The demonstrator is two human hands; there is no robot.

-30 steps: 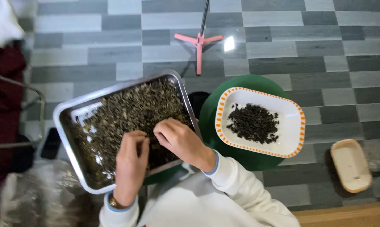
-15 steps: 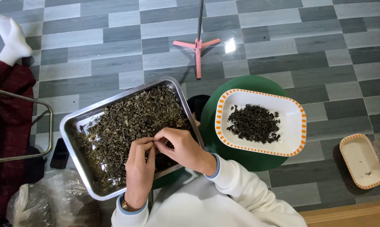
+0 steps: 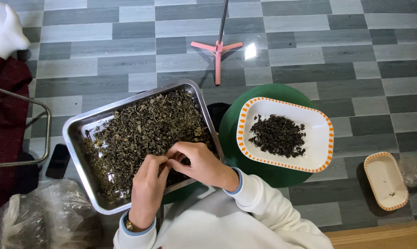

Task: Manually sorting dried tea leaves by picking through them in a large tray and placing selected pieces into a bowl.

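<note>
Both forearms, in white sleeves, reach toward eleven o'clock. The left hand [image 3: 146,186] lies palm down, fingers curled. The right hand [image 3: 197,162] sits at its two o'clock, fingertips pinched together, touching the left's.

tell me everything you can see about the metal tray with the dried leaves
The rectangular metal tray looks like shiny steel, with a rolled rim and rounded corners. It sits skewed to the picture edges, left of the green round stool. Dried greenish-brown leaves cover most of it; bare metal shows near its left end. The left hand and right hand meet over its near side, fingers in the leaves.
</note>
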